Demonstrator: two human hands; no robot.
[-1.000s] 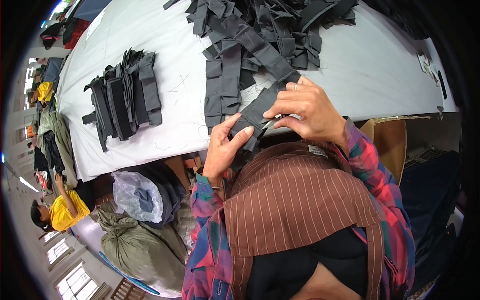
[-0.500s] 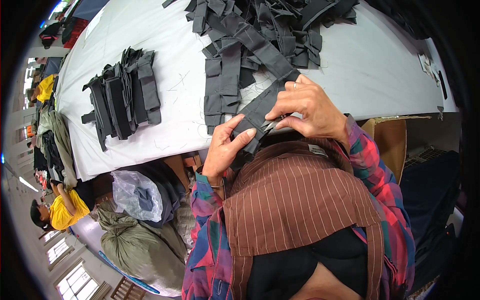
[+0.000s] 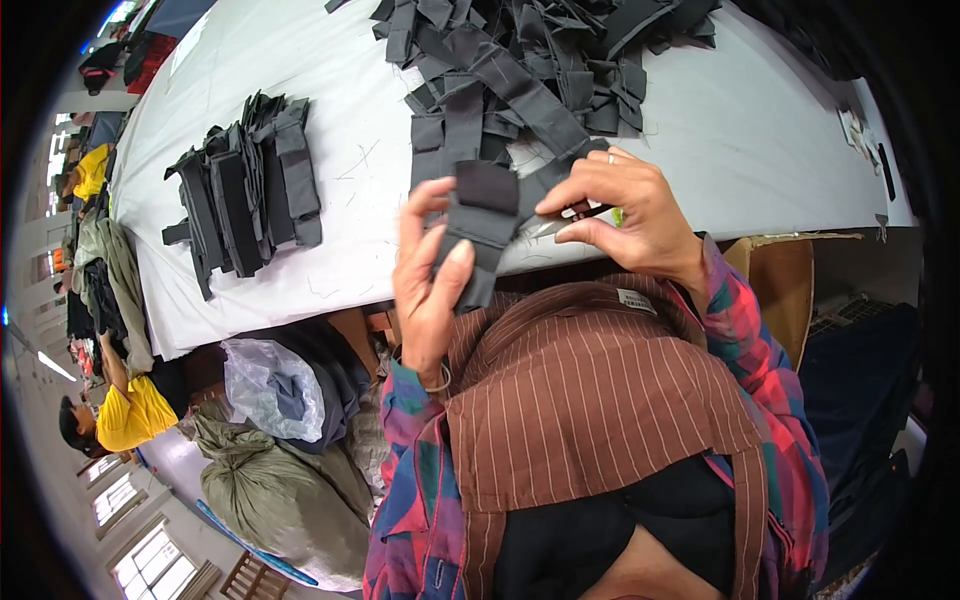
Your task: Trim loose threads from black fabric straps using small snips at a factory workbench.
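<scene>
My left hand [image 3: 425,285] pinches a dark grey fabric piece [image 3: 482,228] with a black patch at its top, thumb in front and fingers behind. The piece is held up over the table's near edge. In my right hand [image 3: 632,208] sits a pair of small thread snips [image 3: 590,212], dark with a bit of green, the silvery tips pointing left toward the piece. Behind the right fingers a grey strip [image 3: 545,180] runs back to a tangled heap of grey fabric strips [image 3: 560,70]; whether those fingers also touch it is hidden.
On the white-covered table [image 3: 360,240] a tidier row of grey strips [image 3: 245,190] lies to the left. Below the edge stand a clear plastic bag [image 3: 270,385], an olive sack [image 3: 285,500] and a cardboard box [image 3: 785,280]. A person in yellow [image 3: 135,418] is at far left.
My left hand has lifted the cut-looking end piece up and left, away from the right hand, turning its black patch into view. The right hand has shifted slightly right with the snips.
</scene>
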